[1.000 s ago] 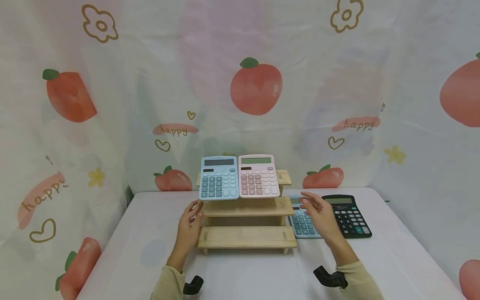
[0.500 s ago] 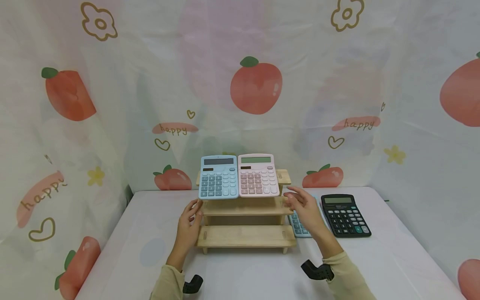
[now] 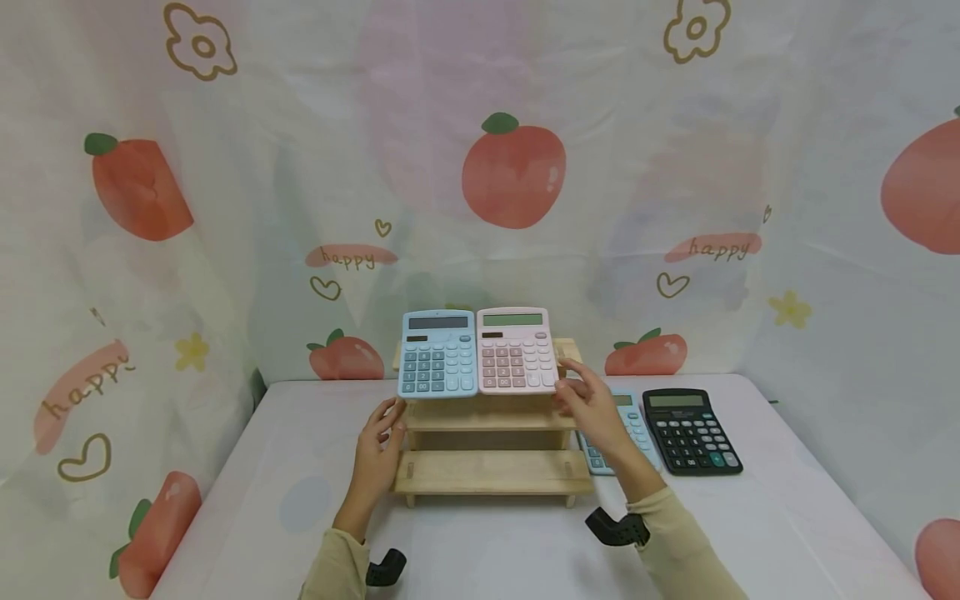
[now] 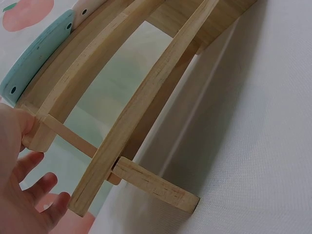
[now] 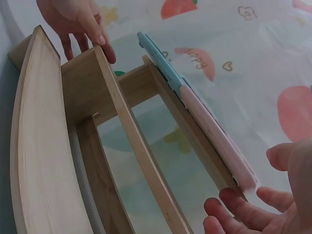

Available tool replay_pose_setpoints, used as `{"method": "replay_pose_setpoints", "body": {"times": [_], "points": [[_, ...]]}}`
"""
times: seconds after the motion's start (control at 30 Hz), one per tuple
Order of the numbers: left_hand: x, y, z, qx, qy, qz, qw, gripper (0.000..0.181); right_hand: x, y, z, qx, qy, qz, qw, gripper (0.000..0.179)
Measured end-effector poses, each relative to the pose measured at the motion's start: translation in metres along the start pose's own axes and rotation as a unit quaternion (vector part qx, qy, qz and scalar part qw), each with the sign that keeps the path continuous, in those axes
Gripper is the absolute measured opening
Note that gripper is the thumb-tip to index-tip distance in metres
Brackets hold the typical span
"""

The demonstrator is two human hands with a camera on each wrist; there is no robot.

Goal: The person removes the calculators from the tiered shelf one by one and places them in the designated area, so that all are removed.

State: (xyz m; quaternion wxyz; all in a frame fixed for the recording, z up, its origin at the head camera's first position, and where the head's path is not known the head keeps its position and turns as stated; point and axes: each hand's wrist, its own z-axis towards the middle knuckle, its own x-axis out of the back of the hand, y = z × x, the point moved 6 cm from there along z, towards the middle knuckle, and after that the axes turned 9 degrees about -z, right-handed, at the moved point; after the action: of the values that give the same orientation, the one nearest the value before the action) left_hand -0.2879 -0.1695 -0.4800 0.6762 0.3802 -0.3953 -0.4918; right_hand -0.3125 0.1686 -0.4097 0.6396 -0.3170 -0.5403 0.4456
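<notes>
Left hand [image 3: 377, 450] rests with relaxed fingers against the left end of the wooden rack [image 3: 491, 472], touching its middle step and grasping nothing. Right hand [image 3: 591, 406] is released too, fingers spread at the lower right corner of the pink calculator [image 3: 516, 350]; contact cannot be told. That calculator leans on the rack's top step, touching a blue calculator [image 3: 438, 353]. On the desk [image 3: 780, 517], right of the rack, lie a second blue calculator [image 3: 633, 421] and a black calculator [image 3: 692, 431].

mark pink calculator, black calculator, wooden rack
pink calculator [image 3: 516, 352], head view, keypad.
black calculator [image 3: 692, 432], head view, keypad.
wooden rack [image 3: 491, 473], head view, lowest shelf.
</notes>
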Motion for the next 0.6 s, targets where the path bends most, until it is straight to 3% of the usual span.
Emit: {"method": "replay_pose_setpoints", "body": {"times": [0.6], "points": [[0.0, -0.003, 0.001, -0.003, 0.003, -0.008, 1.0, 0.037, -0.02, 0.004, 0.008, -0.018, -0.047, 0.084, 0.9952, 0.069]]}}
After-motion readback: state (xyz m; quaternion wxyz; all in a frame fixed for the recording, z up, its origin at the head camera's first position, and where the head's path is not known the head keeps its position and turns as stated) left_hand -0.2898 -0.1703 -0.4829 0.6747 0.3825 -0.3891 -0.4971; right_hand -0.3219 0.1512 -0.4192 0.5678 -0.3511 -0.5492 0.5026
